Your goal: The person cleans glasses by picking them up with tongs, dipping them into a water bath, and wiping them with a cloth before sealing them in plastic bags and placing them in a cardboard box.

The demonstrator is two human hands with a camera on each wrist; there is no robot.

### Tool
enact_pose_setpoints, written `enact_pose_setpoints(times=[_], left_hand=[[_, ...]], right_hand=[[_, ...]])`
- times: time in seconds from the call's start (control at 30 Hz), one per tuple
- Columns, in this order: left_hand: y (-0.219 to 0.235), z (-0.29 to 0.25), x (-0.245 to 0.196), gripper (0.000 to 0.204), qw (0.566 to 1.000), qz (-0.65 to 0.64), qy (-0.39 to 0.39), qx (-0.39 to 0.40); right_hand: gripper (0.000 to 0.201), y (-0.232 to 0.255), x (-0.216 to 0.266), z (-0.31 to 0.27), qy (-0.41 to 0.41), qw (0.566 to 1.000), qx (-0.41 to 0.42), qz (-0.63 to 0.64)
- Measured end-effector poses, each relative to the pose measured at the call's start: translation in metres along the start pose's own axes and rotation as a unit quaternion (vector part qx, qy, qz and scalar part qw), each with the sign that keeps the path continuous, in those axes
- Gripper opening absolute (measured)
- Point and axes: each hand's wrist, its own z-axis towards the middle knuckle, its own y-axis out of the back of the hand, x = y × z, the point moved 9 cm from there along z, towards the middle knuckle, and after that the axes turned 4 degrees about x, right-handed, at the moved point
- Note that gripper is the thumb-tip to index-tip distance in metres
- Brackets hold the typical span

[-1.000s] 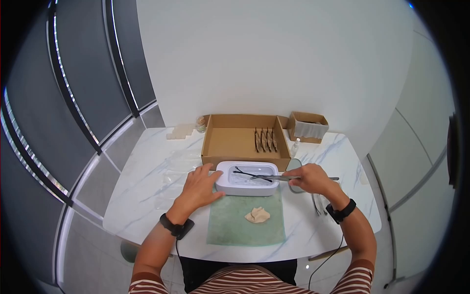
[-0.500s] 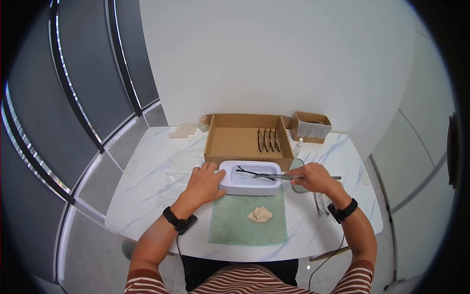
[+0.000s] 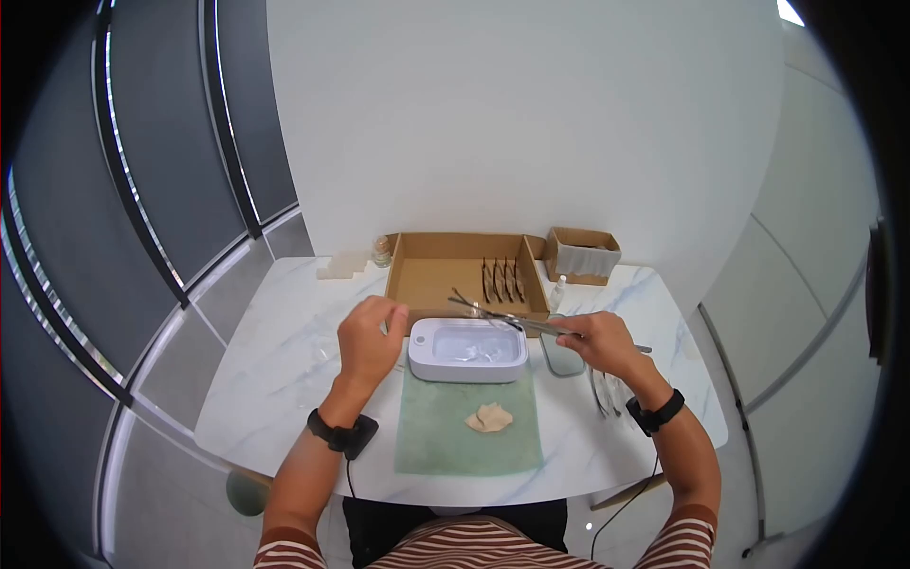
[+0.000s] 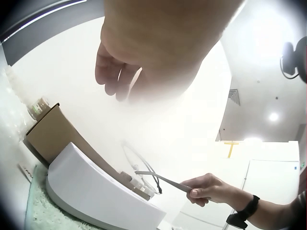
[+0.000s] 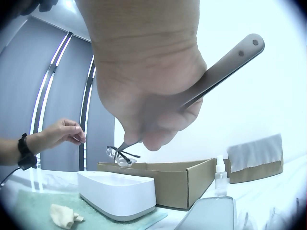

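Observation:
My right hand [image 3: 603, 341] grips long metal tweezers [image 5: 225, 64]. Their tips hold a pair of dark-framed eyeglasses [image 5: 122, 157] in the air, above the far side of a white ultrasonic cleaner [image 3: 464, 373]. Clear liquid shows in the cleaner's basin. To the left, my left hand [image 3: 368, 339] is raised beside the cleaner, its fingers loosely bent and holding nothing. Under the cleaner's front lies a green towel [image 3: 464, 455], with a crumpled beige cloth [image 3: 489, 417] on it.
Behind the cleaner stands a shallow cardboard box [image 3: 431, 270] with several eyeglasses along its right side. A smaller box [image 3: 580, 261] draped with grey cloth, a spray bottle [image 3: 558, 291] and a grey-green tray [image 3: 566, 360] are at right. A jar [image 3: 381, 252] stands back left.
The tweezers have lifted the eyeglasses up out of the cleaner's basin. My left hand has let go of the cleaner's left end and risen.

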Motion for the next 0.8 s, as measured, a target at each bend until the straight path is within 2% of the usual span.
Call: enact_pose_setpoints(times=[0.03,0.1,0.3,0.37,0.5,0.67,0.8], left_hand=[[0.002,0.005,-0.002,0.011,1.0,-0.002,0.002,-0.001],[0.018,0.011,0.003,0.012,0.992,-0.102,0.04,-0.07],[0.037,0.026,-0.001,0.017,0.964,-0.202,0.051,-0.168],[0.038,0.027,0.004,0.018,0.942,-0.26,0.051,-0.204],[0.044,0.032,-0.001,0.018,0.919,-0.313,0.049,-0.236],[0.048,0.03,0.002,0.023,0.897,-0.351,0.041,-0.267],[0.051,0.034,0.005,0.024,0.897,-0.352,0.052,-0.261]], right_hand=[[0.028,0.001,0.002,0.0,0.0,1.0,0.002,-0.003],[0.027,0.011,0.008,-0.002,0.011,0.998,-0.054,0.008],[0.034,0.018,0.03,-0.007,0.072,0.986,-0.133,-0.07],[0.037,0.019,0.039,-0.009,0.091,0.978,-0.156,-0.1],[0.043,0.022,0.06,-0.014,0.14,0.951,-0.207,-0.181],[0.046,0.013,0.064,-0.015,0.162,0.941,-0.224,-0.196],[0.048,0.007,0.066,-0.016,0.166,0.942,-0.224,-0.185]])
